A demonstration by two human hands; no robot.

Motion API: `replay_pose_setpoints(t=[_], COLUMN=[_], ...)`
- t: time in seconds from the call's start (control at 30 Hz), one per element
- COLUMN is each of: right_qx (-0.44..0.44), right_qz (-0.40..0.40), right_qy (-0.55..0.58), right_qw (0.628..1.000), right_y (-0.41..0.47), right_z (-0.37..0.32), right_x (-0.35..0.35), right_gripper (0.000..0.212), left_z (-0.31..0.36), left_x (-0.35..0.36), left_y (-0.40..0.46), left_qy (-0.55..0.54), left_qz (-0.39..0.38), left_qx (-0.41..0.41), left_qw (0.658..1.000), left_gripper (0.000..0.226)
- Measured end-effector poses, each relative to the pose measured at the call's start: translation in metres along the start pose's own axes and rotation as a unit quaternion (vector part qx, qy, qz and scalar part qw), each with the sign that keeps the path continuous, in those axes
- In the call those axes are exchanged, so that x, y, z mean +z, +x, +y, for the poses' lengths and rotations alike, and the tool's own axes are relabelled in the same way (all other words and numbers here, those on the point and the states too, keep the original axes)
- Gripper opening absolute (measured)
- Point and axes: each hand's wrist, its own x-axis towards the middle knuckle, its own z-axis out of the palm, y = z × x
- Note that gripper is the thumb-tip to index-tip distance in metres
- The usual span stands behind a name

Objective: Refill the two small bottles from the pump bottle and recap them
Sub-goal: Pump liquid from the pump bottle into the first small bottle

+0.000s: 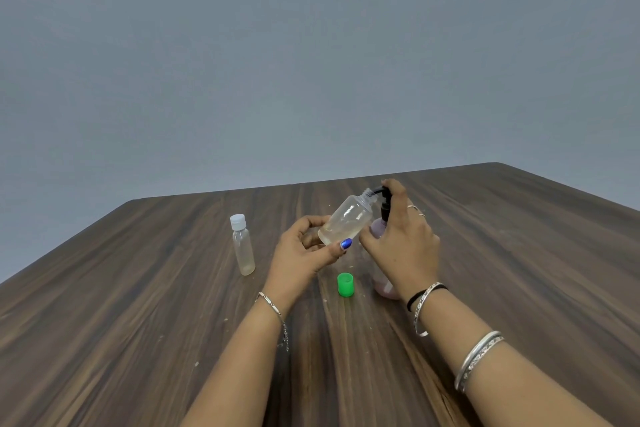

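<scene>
Head-worn camera looks forward and down, close over the table [138, 305].

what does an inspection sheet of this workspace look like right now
surface: dark wood-grain table, a few pale specks on it
job's things: open small bottle tilted, mouth at the nozzle of the pump bottle; capped small bottle upright, white cap on; green cap loose on the table
clutter: nothing seen
hands: left hand grips the open small bottle; right hand on the pump head
cables: nothing seen
surroundings: plain grey wall
</scene>
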Motion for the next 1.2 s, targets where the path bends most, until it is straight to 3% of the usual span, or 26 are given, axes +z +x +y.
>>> replay_pose_setpoints(t=[0.17,0.47,0.73,1.03,1.2], right_qx=[0.006,-0.005,-0.007,-0.002,-0.013], right_qz=[-0.005,-0.015,-0.007,0.004,0.011], right_qy=[-0.041,-0.018,-0.024,0.008,0.002], right_qw=[0.999,1.0,1.0,1.0,1.0], right_y=[-0.0002,0.003,0.0025,0.0025,0.0002], right_z=[-0.0018,-0.0016,0.0021,0.0031,0.005], right_x=[0.0006,-0.0022,-0.0022,-0.0011,-0.0004], right_gripper=[0.073,0.056,0.066,0.053,0.058], left_z=[0.0009,-0.0013,-0.0011,-0.001,-0.001], left_x=[-0.0006,0.0012,0.0011,0.0028,0.0025], left_y=[0.0008,0.0005,0.0015,0.0001,0.0], left_qy=[0.0,0.001,0.01,-0.002,0.001], left_qz=[0.007,-0.002,0.001,0.0,0.0], left_qx=[0.003,0.002,0.004,-0.001,0.002], left_qw=[1.0,1.0,1.0,1.0,1.0], left_gripper=[0.035,0.036,0.037,0.035,0.034])
